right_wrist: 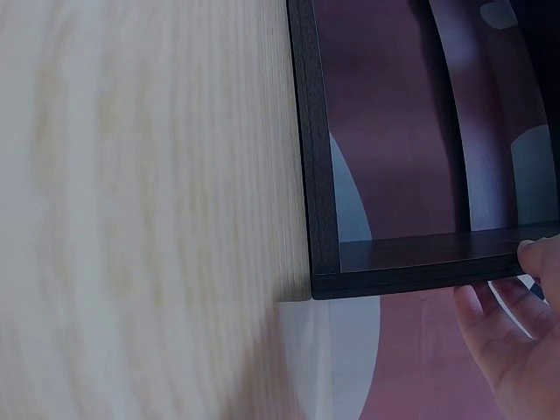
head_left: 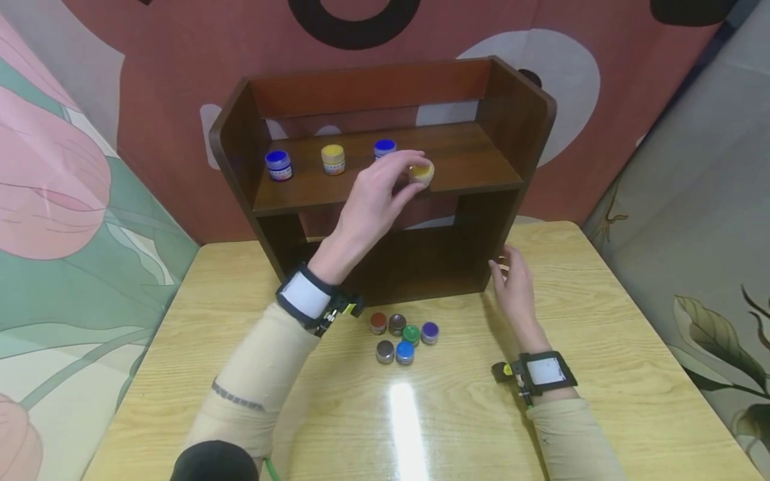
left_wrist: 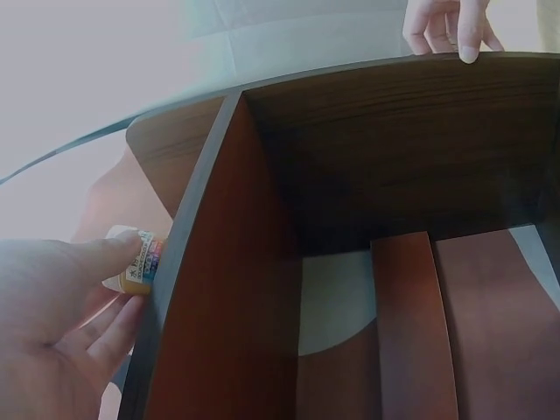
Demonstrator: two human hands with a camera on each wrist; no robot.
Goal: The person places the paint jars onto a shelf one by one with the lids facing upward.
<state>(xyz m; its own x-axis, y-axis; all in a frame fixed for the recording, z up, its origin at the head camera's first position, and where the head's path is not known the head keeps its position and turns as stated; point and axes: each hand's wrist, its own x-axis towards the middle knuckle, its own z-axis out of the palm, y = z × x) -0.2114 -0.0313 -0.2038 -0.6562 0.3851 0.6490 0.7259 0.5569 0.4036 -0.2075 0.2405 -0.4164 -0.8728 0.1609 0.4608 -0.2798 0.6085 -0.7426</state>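
My left hand (head_left: 374, 194) pinches a small paint jar with a yellow lid (head_left: 422, 173) between thumb and fingers, at the front of the upper board of a dark brown wooden shelf (head_left: 469, 150). In the left wrist view, the printed label of this paint jar (left_wrist: 144, 261) shows, right at the board's edge. Low down, my right hand (head_left: 515, 288) grips the shelf's right side panel. The right wrist view has its thumb (right_wrist: 535, 258) on the panel's front edge and the fingers on the outer face.
Along the upper board stand a blue jar (head_left: 279, 166), a yellow jar (head_left: 333, 159) and another blue jar (head_left: 385, 148), partly behind my left hand. Several jars, among them a green one (head_left: 412, 335) and a purple one (head_left: 430, 333), cluster on the wooden table (head_left: 469, 427) before the shelf.
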